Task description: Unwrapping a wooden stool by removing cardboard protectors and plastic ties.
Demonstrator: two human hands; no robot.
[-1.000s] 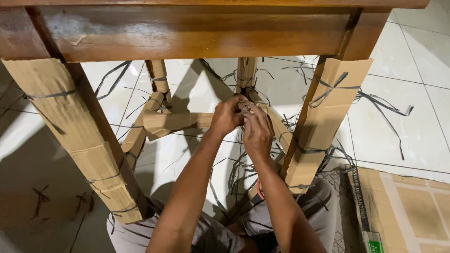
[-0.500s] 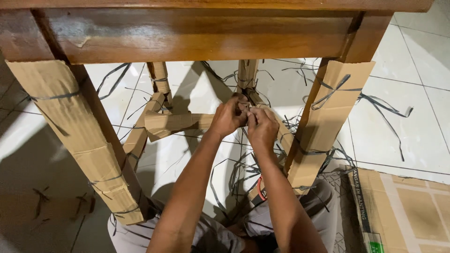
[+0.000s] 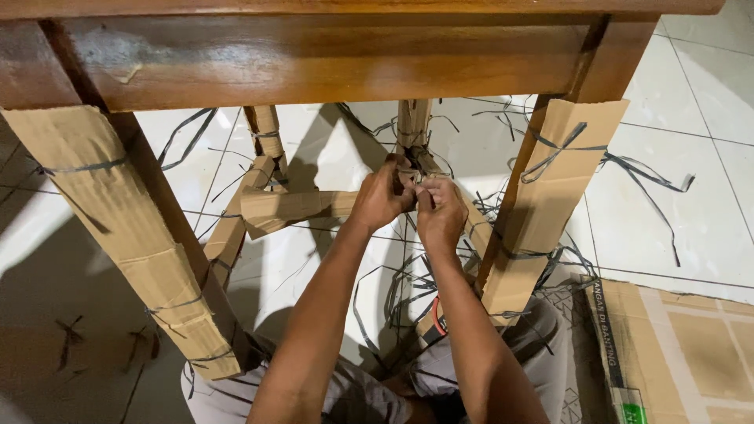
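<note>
While both arms reached in under the wooden table [image 3: 314, 63], the left hand [image 3: 382, 198] and right hand [image 3: 440, 213] met at the far cardboard-wrapped leg [image 3: 413, 126], fingers pinched narrow on the grey strap [image 3: 414, 174] tied there — exactly what each fingertip gripped could not be told. A cardboard-wrapped crossbar [image 3: 290, 208] ran left from the hands. Nearer stood two more wrapped legs — one at near left [image 3: 126, 228], one at right [image 3: 550, 196]. Loose strap offcuts [image 3: 652, 177] littered the white tiled floor [image 3: 691, 102], and flat cardboard [image 3: 683, 345] lay at near right.
</note>
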